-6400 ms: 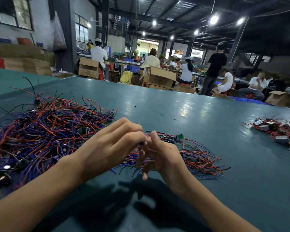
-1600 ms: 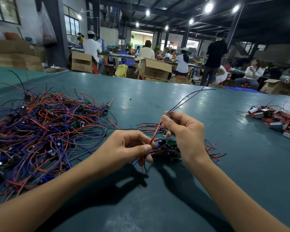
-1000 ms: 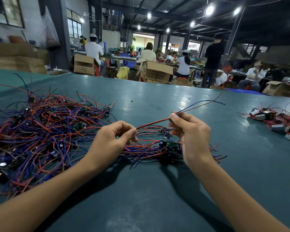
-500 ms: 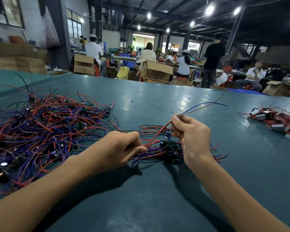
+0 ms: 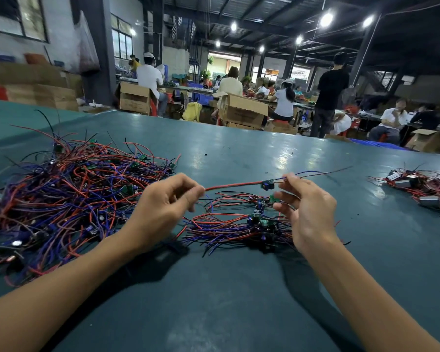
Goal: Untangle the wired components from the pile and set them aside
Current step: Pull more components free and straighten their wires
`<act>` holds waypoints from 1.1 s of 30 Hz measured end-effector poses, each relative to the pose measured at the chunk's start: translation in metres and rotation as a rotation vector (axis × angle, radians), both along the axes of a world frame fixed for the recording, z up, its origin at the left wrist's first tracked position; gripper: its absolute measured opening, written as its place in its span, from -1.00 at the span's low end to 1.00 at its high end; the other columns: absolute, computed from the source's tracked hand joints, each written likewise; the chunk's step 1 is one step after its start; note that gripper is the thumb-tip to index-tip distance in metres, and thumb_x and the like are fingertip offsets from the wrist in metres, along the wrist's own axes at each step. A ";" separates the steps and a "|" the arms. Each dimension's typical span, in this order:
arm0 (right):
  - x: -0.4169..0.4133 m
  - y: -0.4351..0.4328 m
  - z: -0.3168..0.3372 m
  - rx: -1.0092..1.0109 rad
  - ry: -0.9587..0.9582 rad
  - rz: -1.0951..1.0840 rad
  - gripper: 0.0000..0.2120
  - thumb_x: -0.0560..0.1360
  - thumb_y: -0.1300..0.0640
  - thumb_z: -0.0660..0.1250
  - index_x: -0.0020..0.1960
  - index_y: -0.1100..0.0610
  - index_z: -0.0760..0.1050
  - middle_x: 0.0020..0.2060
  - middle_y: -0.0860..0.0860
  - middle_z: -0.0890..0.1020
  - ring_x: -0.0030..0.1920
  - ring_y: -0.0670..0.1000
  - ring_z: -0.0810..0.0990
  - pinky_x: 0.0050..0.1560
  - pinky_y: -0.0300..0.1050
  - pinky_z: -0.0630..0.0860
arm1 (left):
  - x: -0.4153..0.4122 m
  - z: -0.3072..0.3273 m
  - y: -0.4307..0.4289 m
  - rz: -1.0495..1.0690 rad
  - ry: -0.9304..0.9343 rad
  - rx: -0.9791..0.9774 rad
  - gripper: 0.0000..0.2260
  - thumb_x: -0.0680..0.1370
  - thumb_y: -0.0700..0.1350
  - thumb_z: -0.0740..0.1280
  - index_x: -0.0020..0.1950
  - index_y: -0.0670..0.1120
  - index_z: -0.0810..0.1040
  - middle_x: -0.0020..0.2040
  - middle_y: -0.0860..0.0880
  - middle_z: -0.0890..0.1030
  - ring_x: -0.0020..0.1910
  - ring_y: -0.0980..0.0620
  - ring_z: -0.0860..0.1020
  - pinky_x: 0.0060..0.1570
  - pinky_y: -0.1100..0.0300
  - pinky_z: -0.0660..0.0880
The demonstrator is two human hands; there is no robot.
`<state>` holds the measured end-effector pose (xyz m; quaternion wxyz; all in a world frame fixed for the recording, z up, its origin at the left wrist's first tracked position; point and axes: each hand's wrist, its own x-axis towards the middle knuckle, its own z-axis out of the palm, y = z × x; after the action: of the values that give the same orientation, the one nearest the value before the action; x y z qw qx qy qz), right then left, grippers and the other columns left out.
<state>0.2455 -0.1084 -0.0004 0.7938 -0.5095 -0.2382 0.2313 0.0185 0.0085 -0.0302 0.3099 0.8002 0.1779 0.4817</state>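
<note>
Head view: a wired component (image 5: 266, 185), judged freed, is pinched taut between left hand (image 5: 163, 212) and right hand (image 5: 310, 214); setting aside is called for.

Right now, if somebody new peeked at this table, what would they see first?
Probably the huge tangled heap of red, blue and black wires on the left of the dark green table. Next, in the middle, the left hand and right hand pinch one red-wired component with a small blue part, stretched between them above a smaller wire bundle.
</note>
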 end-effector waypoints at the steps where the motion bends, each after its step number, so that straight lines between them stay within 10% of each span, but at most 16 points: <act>1: -0.001 0.000 0.000 0.005 0.002 0.013 -0.87 0.53 0.22 0.44 -0.13 0.28 0.63 -0.36 0.05 0.63 -0.37 0.02 0.62 -0.44 -0.13 0.53 | -0.002 0.003 0.001 -0.010 -0.078 -0.083 -0.83 0.61 -0.03 0.38 -0.15 -0.05 0.61 -0.37 -0.01 0.58 -0.43 0.04 0.41 -0.42 0.20 0.35; 10: -0.013 0.000 -0.002 0.105 0.043 0.250 -0.87 0.48 0.31 0.36 -0.24 0.26 0.57 -0.38 0.11 0.60 -0.37 0.06 0.62 -0.43 -0.11 0.54 | -0.009 0.014 0.008 -0.031 -0.361 -0.468 -0.72 0.55 0.05 0.36 -0.35 0.02 0.58 -0.39 -0.02 0.51 -0.42 0.05 0.37 -0.43 0.23 0.28; 33: -0.017 -0.001 0.001 0.112 0.077 0.320 -0.88 0.53 0.21 0.44 -0.15 0.25 0.63 -0.27 0.13 0.67 -0.30 0.02 0.67 -0.33 -0.18 0.61 | -0.004 0.011 0.011 0.077 -0.387 -0.541 -0.61 0.65 0.01 0.31 -0.37 -0.06 0.46 -0.48 0.03 0.40 -0.53 0.15 0.32 -0.54 0.33 0.24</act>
<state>0.2286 -0.1095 0.0001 0.7826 -0.4106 -0.2982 0.3606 0.0145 0.0195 -0.0195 0.5206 0.5753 0.2672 0.5715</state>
